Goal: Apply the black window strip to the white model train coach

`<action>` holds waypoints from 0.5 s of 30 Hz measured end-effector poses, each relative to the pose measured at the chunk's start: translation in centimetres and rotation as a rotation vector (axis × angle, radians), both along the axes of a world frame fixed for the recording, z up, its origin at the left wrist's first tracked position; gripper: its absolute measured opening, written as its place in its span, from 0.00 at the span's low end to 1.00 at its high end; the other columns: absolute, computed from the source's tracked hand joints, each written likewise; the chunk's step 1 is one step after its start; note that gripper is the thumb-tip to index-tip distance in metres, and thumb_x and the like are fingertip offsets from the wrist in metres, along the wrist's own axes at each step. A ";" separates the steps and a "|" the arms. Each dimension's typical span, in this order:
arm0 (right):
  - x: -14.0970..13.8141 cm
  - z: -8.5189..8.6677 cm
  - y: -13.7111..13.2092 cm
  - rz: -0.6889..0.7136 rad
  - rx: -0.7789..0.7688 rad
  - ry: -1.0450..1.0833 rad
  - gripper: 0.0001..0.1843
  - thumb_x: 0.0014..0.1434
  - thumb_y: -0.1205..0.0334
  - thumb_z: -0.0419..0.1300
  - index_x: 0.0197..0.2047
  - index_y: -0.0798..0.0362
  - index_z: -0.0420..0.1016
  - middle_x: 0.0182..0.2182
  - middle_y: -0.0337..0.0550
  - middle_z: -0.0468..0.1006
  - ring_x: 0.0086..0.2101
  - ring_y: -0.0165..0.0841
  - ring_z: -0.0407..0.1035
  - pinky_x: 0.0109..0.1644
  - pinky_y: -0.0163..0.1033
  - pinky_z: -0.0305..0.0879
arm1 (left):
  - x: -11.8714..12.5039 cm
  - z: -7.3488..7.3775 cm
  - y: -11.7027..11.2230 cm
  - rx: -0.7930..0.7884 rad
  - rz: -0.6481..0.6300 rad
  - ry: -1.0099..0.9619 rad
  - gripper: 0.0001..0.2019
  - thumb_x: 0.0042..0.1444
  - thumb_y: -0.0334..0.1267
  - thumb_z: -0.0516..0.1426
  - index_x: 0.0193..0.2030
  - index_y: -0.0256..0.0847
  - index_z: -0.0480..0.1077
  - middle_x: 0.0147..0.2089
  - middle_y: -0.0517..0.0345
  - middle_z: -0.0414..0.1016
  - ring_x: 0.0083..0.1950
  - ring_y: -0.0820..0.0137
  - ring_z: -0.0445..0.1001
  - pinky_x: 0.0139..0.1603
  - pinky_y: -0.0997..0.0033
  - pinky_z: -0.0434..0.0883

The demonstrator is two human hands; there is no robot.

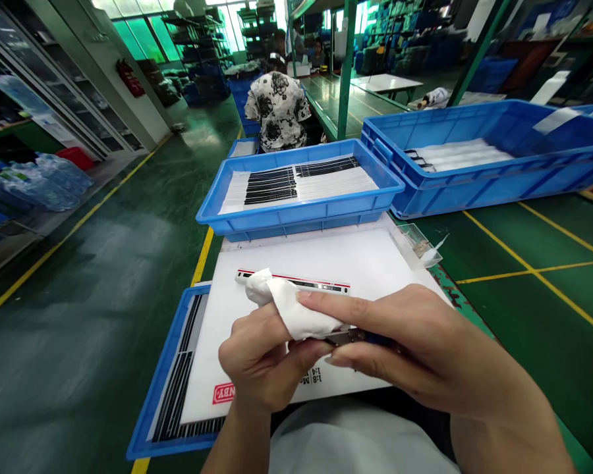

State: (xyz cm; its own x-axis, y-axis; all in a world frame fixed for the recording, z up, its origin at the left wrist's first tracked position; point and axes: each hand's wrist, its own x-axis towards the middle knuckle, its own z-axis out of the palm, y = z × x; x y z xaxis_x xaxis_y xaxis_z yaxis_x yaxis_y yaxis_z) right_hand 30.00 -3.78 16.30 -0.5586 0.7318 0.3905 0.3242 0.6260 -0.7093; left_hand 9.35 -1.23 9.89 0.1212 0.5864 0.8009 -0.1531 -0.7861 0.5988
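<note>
My left hand is curled around the near end of a thin dark strip part and the lower fold of a white cloth. Over them, my right hand presses the cloth against the strip with thumb and fingers closed. Most of the strip is hidden under cloth and fingers. Beyond the cloth, a second long strip with a red edge lies flat on a white board.
A blue tray with black strips on white sheets stands beyond the board. A larger blue bin sits at the right, another blue tray under the board's left side. A small clear box rests nearby. A person sits far ahead.
</note>
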 end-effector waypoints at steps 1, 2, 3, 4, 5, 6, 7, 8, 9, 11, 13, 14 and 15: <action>0.0 0.0 0.0 0.002 0.002 0.000 0.22 0.81 0.54 0.52 0.68 0.58 0.73 0.25 0.32 0.72 0.23 0.27 0.61 0.30 0.34 0.57 | 0.0 0.0 0.0 -0.002 -0.001 0.000 0.16 0.62 0.31 0.67 0.56 0.43 0.83 0.36 0.57 0.84 0.32 0.71 0.78 0.31 0.71 0.72; 0.0 0.0 0.0 0.002 0.002 -0.001 0.22 0.81 0.54 0.52 0.68 0.58 0.73 0.25 0.32 0.73 0.23 0.27 0.61 0.30 0.33 0.57 | 0.0 0.0 0.0 -0.003 0.001 0.002 0.16 0.62 0.31 0.67 0.56 0.43 0.83 0.36 0.57 0.84 0.32 0.71 0.78 0.31 0.71 0.73; 0.1 0.0 0.1 0.003 0.000 -0.001 0.22 0.81 0.54 0.53 0.68 0.57 0.73 0.25 0.32 0.74 0.23 0.27 0.61 0.30 0.33 0.57 | 0.0 0.1 0.0 -0.003 0.005 0.008 0.15 0.62 0.32 0.67 0.56 0.43 0.83 0.36 0.57 0.84 0.32 0.71 0.79 0.31 0.71 0.73; 0.1 0.0 0.1 0.004 0.001 0.002 0.22 0.81 0.54 0.53 0.68 0.57 0.74 0.26 0.33 0.75 0.23 0.27 0.62 0.30 0.33 0.57 | 0.0 0.2 0.0 -0.002 0.008 0.015 0.15 0.61 0.32 0.68 0.55 0.43 0.83 0.35 0.57 0.84 0.31 0.70 0.79 0.31 0.71 0.73; 0.1 0.0 0.1 0.006 0.000 0.005 0.21 0.81 0.54 0.53 0.68 0.56 0.74 0.27 0.33 0.77 0.23 0.26 0.63 0.30 0.33 0.57 | 0.1 0.2 0.0 -0.001 0.014 0.020 0.15 0.61 0.32 0.68 0.55 0.43 0.83 0.35 0.57 0.84 0.31 0.70 0.79 0.30 0.71 0.73; 0.1 0.0 0.1 0.008 -0.001 0.011 0.21 0.81 0.54 0.53 0.68 0.56 0.74 0.28 0.34 0.78 0.23 0.26 0.63 0.30 0.33 0.57 | 0.1 0.3 0.0 -0.003 0.021 0.022 0.15 0.61 0.32 0.68 0.54 0.43 0.83 0.35 0.56 0.84 0.31 0.70 0.79 0.30 0.71 0.73; 0.1 0.0 0.1 0.010 -0.004 0.016 0.21 0.81 0.55 0.53 0.68 0.56 0.74 0.29 0.35 0.80 0.23 0.26 0.64 0.30 0.33 0.58 | 0.1 0.3 0.0 -0.006 0.027 0.023 0.15 0.60 0.32 0.68 0.54 0.43 0.83 0.34 0.56 0.84 0.30 0.70 0.79 0.30 0.71 0.73; 0.1 0.0 0.1 0.012 -0.009 0.019 0.21 0.81 0.55 0.53 0.68 0.56 0.74 0.30 0.36 0.81 0.23 0.26 0.65 0.30 0.33 0.58 | 0.1 0.4 -0.1 -0.009 0.033 0.022 0.14 0.60 0.33 0.68 0.53 0.43 0.84 0.34 0.56 0.84 0.30 0.70 0.79 0.29 0.71 0.73; 0.1 0.0 0.1 0.013 -0.014 0.021 0.21 0.81 0.55 0.53 0.68 0.56 0.74 0.31 0.37 0.82 0.23 0.26 0.66 0.30 0.33 0.59 | 0.1 0.4 -0.1 -0.013 0.039 0.021 0.14 0.61 0.33 0.68 0.53 0.44 0.84 0.33 0.56 0.84 0.29 0.69 0.79 0.28 0.71 0.73; 0.0 -0.1 0.1 0.012 -0.024 0.022 0.21 0.81 0.55 0.53 0.68 0.55 0.74 0.32 0.38 0.83 0.23 0.26 0.67 0.30 0.33 0.59 | 0.1 0.4 -0.1 -0.015 0.055 0.024 0.13 0.61 0.34 0.68 0.52 0.44 0.84 0.32 0.57 0.83 0.27 0.69 0.78 0.27 0.71 0.72; -0.1 -0.1 0.2 0.017 -0.030 0.035 0.21 0.81 0.55 0.54 0.68 0.55 0.74 0.33 0.39 0.84 0.23 0.26 0.67 0.29 0.33 0.59 | 0.0 0.3 -0.2 -0.007 0.072 0.034 0.13 0.60 0.34 0.68 0.51 0.44 0.84 0.32 0.57 0.84 0.27 0.69 0.78 0.26 0.70 0.72; -0.2 -0.2 0.2 0.024 -0.032 0.047 0.21 0.80 0.56 0.54 0.68 0.56 0.74 0.33 0.39 0.84 0.23 0.26 0.67 0.29 0.33 0.59 | -0.1 0.3 -0.2 -0.001 0.080 0.042 0.13 0.60 0.33 0.68 0.52 0.44 0.84 0.33 0.57 0.84 0.27 0.68 0.79 0.26 0.70 0.73; -0.2 -0.2 0.2 0.031 -0.034 0.059 0.21 0.80 0.57 0.55 0.68 0.58 0.74 0.34 0.40 0.85 0.23 0.26 0.67 0.29 0.33 0.60 | -0.2 0.2 -0.1 0.006 0.084 0.048 0.14 0.60 0.33 0.68 0.52 0.44 0.84 0.34 0.57 0.85 0.28 0.68 0.79 0.26 0.70 0.74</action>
